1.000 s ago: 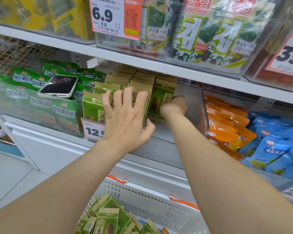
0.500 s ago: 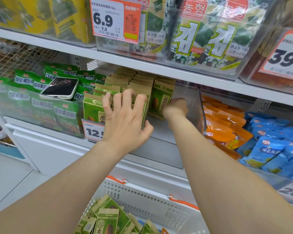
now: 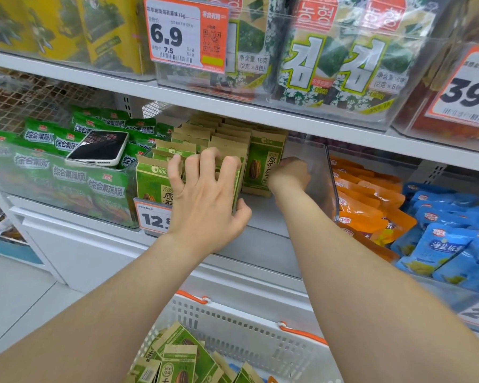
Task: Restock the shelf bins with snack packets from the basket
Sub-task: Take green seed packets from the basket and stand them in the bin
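Observation:
Green and tan sunflower-seed packets (image 3: 264, 164) stand in rows inside a clear shelf bin (image 3: 320, 178) on the middle shelf. My left hand (image 3: 205, 200) grips the front rows of packets, fingers curled over their tops and thumb under the right side. My right hand (image 3: 289, 175) reaches into the bin's right part and holds the rightmost packet by its side edge. A white basket (image 3: 233, 327) below the shelf holds more of the same green packets (image 3: 177, 357).
A phone (image 3: 98, 147) lies on green crisp packets (image 3: 67, 172) in the left bin. Orange packets (image 3: 368, 200) and blue packets (image 3: 451, 241) fill the bins on the right. Seaweed packs (image 3: 338, 62) sit on the shelf above, with price tags (image 3: 186, 31) hanging forward.
Both hands stay on the packets in the bin. The rightmost packet has been set a little more upright; the view has shifted slightly.

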Demonstrator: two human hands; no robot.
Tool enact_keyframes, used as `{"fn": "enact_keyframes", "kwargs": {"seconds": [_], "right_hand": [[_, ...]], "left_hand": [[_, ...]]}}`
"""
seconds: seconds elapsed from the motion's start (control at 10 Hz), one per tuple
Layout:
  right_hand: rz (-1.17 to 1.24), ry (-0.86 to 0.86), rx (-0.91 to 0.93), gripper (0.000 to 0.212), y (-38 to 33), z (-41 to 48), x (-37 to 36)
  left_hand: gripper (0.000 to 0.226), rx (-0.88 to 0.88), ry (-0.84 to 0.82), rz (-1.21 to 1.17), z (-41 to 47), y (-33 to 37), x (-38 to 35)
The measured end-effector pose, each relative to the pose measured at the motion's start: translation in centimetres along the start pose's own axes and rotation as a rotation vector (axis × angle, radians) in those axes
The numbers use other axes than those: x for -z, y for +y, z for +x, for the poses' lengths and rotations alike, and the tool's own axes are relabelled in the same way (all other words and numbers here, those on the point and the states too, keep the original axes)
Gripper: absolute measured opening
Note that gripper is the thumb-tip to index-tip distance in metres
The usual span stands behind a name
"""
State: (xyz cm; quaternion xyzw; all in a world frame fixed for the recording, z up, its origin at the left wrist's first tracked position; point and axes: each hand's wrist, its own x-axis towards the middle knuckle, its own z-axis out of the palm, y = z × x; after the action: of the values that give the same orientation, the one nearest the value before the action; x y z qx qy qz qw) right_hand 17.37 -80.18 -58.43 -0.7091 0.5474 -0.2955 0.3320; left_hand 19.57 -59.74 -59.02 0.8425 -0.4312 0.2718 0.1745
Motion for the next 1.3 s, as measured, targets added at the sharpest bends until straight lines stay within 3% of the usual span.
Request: {"fn": "enact_keyframes", "kwargs": {"seconds": [0.2, 0.4, 0.5, 0.6, 0.7, 0.8, 0.9, 1.0, 1.1, 1.2, 1.3], "right_hand": [[0.063, -0.069, -0.056, 0.021, 0.5, -0.4, -0.2], [-0.155, -0.178, -0.022, 0.024, 0.1, -1.8, 1.3], [-0.325, -0.3, 0.105, 0.02, -0.1, -3.9, 3.2], [-0.48, -0.283, 0.343, 0.024, 0.1, -7.1, 5.5], [-0.554, -0.161, 0.689, 0.023, 0.7, -10.6, 7.8], [-0.616, -0.12, 0.944, 0.02, 1.7, -14.3, 10.4], [-0.771, -0.196, 0.988, 0.02, 3.7, -17.6, 12.6], [-0.927, -0.398, 0.958, 0.021, 6.8, -20.0, 13.4], [-1.035, -0.601, 0.885, 0.019, 11.0, -21.3, 12.9], [-1.1, -0.782, 0.779, 0.01, 16.0, -22.2, 11.5], [-1.156, -0.906, 0.706, 0.025, 21.2, -23.3, 9.4]], "left_hand": [[0.058, -0.003, 0.002, -0.014, 0.0, -0.1, 0.0], [0.06, -0.001, -0.01, -0.026, -0.1, 0.1, 0.5], [0.059, -0.01, 0.015, -0.07, -0.3, 0.2, 1.2], [0.053, -0.026, 0.081, -0.102, -0.9, 0.5, 2.4], [0.036, -0.061, 0.153, -0.111, -2.0, 0.9, 3.8], [0.02, -0.161, 0.054, -0.18, -4.0, 1.4, 4.7], [0.017, -0.206, -0.362, -0.109, -6.6, 2.3, 5.1], [0.023, -0.357, -0.804, -0.011, -9.4, 3.0, 4.8], [0.031, -0.436, -1.084, 0.022, -12.4, 4.4, 3.9], [0.034, -0.548, -1.241, 0.079, -15.3, 5.9, 2.5], [0.029, -0.637, -1.331, 0.146, -17.7, 6.9, 0.9]]}}
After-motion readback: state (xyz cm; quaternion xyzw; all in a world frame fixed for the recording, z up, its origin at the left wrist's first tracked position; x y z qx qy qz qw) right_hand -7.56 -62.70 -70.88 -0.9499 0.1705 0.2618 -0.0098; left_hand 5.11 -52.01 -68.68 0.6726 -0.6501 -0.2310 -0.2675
